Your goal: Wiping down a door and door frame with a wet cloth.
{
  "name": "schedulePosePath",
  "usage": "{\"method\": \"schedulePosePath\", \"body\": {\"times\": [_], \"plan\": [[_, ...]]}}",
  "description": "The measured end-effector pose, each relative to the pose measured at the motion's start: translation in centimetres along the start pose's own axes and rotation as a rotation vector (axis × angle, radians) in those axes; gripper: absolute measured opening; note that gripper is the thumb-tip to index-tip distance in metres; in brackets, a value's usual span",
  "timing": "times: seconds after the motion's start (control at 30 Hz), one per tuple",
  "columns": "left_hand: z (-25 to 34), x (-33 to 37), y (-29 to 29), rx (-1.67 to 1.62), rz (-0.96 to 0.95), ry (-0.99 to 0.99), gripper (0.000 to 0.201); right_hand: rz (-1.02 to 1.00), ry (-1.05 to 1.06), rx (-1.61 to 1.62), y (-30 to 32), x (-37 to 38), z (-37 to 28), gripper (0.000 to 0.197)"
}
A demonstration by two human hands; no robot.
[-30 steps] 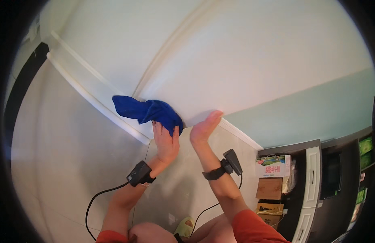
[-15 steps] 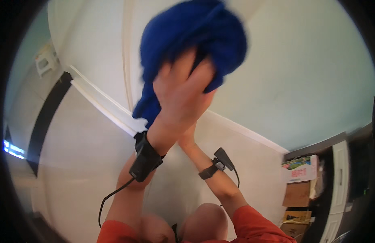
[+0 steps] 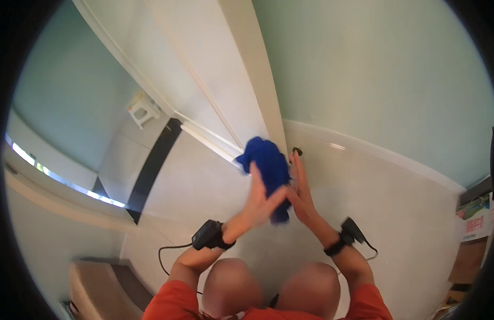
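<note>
A bunched blue cloth (image 3: 269, 162) is in front of me, at the lower end of the white door's edge, with its tail hanging lower. My left hand (image 3: 260, 201) is on the cloth's near side, its thumb stretched toward the right and the fabric showing between thumb and fingers. Close by on the right, my right hand (image 3: 302, 194) has straight fingers pointing away from me, beside the cloth. Its palm side is partly hidden. Both wrists wear black straps with cabled devices.
The white door (image 3: 204, 58) rises ahead, beside a pale green wall (image 3: 375, 69). A small dark doorstop (image 3: 297, 151) is near the door's foot. A white stool (image 3: 143, 109) stands far left beyond a dark floor strip (image 3: 153, 170). Boxes (image 3: 473, 224) are stacked at right.
The blue cloth has dropped from high and close to me down to the door's lower edge. My hands have lowered and moved apart, and the view has shifted left.
</note>
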State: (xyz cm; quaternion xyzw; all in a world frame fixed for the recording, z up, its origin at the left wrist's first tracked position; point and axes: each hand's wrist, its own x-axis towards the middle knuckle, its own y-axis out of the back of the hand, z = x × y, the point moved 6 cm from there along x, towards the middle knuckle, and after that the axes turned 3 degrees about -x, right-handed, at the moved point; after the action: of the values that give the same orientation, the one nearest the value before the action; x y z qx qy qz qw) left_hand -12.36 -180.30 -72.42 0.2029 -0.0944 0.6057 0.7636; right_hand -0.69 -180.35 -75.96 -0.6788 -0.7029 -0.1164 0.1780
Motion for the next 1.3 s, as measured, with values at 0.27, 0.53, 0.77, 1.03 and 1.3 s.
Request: {"method": "schedulePosePath", "body": {"times": [0.27,0.53,0.77,1.03,1.3], "plan": [[14.8,5.6,5.3,0.551,0.213,-0.374,0.008,0.053,-0.058,0.102,0.5,2.8,-5.3,0.039],[15.3,7.2,9.2,0.231,0.439,-0.316,0.045,0.272,0.638,-0.13,-2.8,19.6,-23.0,0.028],[13.2,7.2,5.9,0.417,0.055,-0.276,0.048,0.402,0.235,-0.261,-0.8,7.1,-3.1,0.032],[12.3,6.3,6.2,0.43,0.121,-0.189,0.046,0.229,0.448,-0.341,-2.9,14.9,-17.7,0.019],[13.7,6.2,6.9,0.495,0.303,-0.409,0.042,0.394,0.256,0.078,-2.1,9.5,-7.8,0.016]]}}
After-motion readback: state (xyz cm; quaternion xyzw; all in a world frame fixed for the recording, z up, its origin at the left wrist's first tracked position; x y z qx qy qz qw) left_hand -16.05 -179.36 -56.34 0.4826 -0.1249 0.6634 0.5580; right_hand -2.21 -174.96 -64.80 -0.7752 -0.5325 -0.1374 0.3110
